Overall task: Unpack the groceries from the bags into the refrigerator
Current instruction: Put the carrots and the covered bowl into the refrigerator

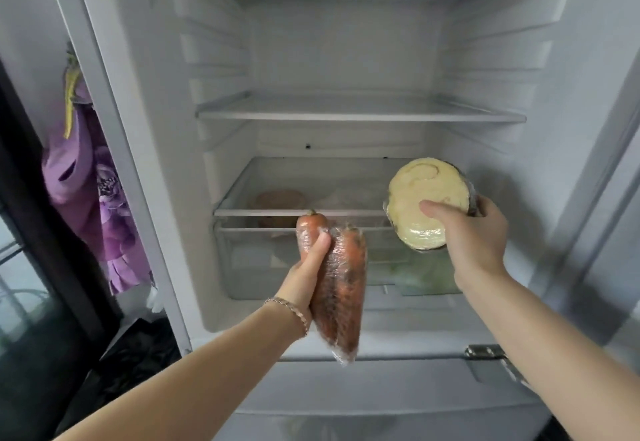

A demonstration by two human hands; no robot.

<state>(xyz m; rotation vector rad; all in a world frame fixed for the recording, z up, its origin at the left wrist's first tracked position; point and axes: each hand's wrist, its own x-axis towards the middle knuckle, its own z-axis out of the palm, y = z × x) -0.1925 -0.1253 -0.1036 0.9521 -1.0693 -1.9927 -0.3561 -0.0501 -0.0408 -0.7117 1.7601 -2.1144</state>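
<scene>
The refrigerator (346, 59) stands open in front of me. My left hand (308, 267) grips a plastic-wrapped pack of carrots (343, 288), held upright in front of the crisper drawer (249, 260). My right hand (474, 236) holds a cut half cabbage (426, 194) wrapped in film, its pale cut face toward me, at the right end of the lower glass shelf (298, 212). The upper glass shelf (360, 115) carries nothing.
Through the lower shelf and drawer front I see a brown round item (277, 201) and something pale green (426, 274). Purple cloth (90, 198) hangs left of the fridge. A dark bag (138, 347) lies on the floor at lower left. A door hinge (485, 352) sits at lower right.
</scene>
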